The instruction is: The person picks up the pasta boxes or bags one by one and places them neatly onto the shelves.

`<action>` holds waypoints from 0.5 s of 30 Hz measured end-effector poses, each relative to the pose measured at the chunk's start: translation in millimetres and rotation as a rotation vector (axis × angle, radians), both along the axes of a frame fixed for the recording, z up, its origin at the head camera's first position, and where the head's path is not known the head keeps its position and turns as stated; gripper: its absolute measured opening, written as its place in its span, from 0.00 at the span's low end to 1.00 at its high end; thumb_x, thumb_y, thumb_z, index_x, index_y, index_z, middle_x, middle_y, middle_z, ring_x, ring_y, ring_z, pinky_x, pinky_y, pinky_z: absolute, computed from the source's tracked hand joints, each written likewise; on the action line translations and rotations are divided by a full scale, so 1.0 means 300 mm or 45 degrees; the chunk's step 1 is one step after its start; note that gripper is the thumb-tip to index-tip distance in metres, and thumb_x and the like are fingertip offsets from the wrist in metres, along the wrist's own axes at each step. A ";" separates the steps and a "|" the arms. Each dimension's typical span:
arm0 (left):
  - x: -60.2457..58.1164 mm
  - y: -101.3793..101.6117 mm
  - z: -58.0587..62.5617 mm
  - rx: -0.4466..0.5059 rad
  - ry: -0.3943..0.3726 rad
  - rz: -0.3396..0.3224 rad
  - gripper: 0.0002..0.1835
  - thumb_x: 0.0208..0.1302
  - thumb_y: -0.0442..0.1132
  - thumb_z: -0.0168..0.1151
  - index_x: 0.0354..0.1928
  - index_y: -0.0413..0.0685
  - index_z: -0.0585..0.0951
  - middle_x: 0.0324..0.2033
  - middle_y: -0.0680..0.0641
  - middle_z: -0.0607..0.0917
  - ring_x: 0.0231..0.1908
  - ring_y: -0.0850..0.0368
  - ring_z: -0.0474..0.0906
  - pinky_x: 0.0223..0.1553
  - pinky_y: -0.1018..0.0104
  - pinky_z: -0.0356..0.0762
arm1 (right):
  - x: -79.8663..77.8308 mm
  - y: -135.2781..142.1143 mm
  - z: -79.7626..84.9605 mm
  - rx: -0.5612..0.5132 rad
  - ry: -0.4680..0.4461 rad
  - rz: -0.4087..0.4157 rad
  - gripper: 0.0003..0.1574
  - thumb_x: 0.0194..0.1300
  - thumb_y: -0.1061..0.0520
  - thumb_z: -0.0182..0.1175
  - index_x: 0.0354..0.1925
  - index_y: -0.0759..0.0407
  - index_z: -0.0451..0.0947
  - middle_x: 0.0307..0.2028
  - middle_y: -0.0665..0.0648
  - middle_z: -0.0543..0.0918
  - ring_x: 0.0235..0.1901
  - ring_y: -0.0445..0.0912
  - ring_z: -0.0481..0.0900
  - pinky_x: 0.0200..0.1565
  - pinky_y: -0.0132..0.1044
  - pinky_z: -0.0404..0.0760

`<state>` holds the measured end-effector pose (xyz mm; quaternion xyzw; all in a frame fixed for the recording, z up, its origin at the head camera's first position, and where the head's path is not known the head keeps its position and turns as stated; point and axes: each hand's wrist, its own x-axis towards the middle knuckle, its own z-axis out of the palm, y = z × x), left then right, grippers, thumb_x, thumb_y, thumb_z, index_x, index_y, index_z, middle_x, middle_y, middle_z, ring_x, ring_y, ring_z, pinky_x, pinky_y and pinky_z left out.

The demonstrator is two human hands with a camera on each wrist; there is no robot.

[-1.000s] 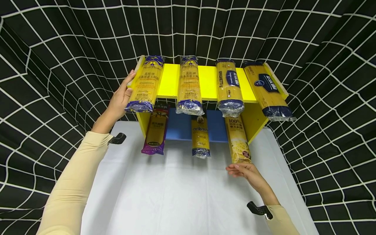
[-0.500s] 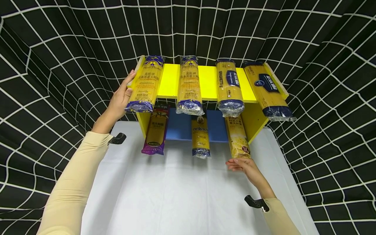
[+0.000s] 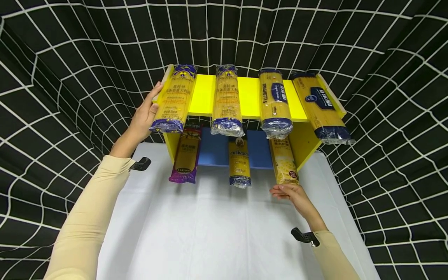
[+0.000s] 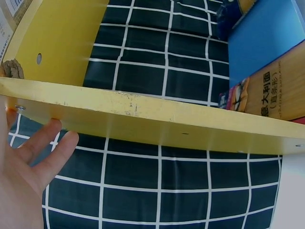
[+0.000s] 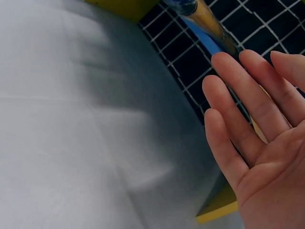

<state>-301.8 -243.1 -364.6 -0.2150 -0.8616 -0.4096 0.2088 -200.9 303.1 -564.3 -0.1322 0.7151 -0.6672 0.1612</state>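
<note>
In the head view, my right hand (image 3: 290,192) has its fingers extended against the near end of a yellow spaghetti pack (image 3: 284,161) on the blue lower shelf (image 3: 213,149). The right wrist view shows those fingers (image 5: 224,138) nearly straight, with the palm in sight. My left hand (image 3: 141,116) rests against the left side of the yellow rack (image 3: 201,93), its fingers loosely straight along the panel (image 4: 143,107). Also on the lower shelf lie a purple-ended pasta pack (image 3: 185,155) at the left and a yellow-and-blue one (image 3: 239,161) in the middle.
Several spaghetti packs lie along the upper shelf, from a blue-ended one (image 3: 173,99) at the left to a navy-labelled one (image 3: 323,109) at the right; their ends overhang its front edge. A white-covered table (image 3: 196,233) extends in front; black gridded cloth (image 3: 224,31) surrounds it.
My right hand has moved forward, and the spaghetti pack at its fingers has slid deeper into the lower shelf. The left hand stays at the rack's side. The head view has shifted slightly.
</note>
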 end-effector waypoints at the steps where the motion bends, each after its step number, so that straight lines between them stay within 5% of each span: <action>1: 0.000 0.001 0.000 0.001 -0.005 0.002 0.30 0.77 0.56 0.37 0.77 0.68 0.53 0.79 0.61 0.49 0.76 0.51 0.57 0.59 0.89 0.60 | -0.001 0.001 0.001 0.009 -0.003 0.003 0.18 0.78 0.55 0.48 0.52 0.58 0.82 0.45 0.47 0.90 0.45 0.45 0.88 0.47 0.38 0.86; 9: 0.013 0.009 0.001 0.035 -0.026 0.017 0.29 0.78 0.52 0.37 0.78 0.66 0.52 0.79 0.59 0.49 0.70 0.44 0.66 0.45 0.87 0.66 | 0.022 -0.004 0.027 0.167 0.012 0.047 0.25 0.78 0.52 0.49 0.58 0.71 0.76 0.45 0.56 0.90 0.45 0.53 0.88 0.48 0.42 0.85; 15: 0.038 0.005 0.008 -0.066 -0.104 0.096 0.29 0.79 0.54 0.33 0.78 0.74 0.45 0.79 0.56 0.52 0.51 0.46 0.76 0.45 0.74 0.74 | 0.046 -0.040 0.114 0.260 0.067 0.104 0.25 0.77 0.55 0.51 0.61 0.72 0.73 0.45 0.62 0.89 0.43 0.54 0.89 0.45 0.44 0.86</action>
